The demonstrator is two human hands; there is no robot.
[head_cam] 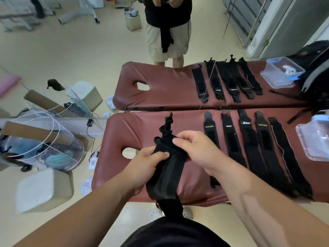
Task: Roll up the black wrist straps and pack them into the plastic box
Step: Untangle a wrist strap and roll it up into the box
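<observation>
In the head view, a black wrist strap (167, 168) is held above the near left part of a dark red padded bench (135, 132). The left hand (147, 163) is closed around the strap's middle, with the thumb laid across its front. The right hand (195, 148) pinches the strap a little farther up, between thumb and curled fingers. The strap's far end, a tangled loop, sticks up past both hands. Its near end hangs down over the bench's near edge, towards the person's body. An oval hole (129, 152) in the padding is seen just left of the left hand.

To the right of the hands, five more straps (249, 145) are laid flat on the bench, side by side and running from far to near. Brand lettering is shown on some of their far ends. A clear plastic box (313, 139) with a blue clip is set at the right edge of the bench, just beside the rightmost strap.

Beyond the bench, a second red padded surface (160, 81) is seen, carrying another row of black straps, a second clear box (281, 72) and a dark bag (316, 68). A standing person (167, 32) in a black top and pale shorts is seen behind it. On the floor to the left, a white wire basket (53, 145) is seen.
</observation>
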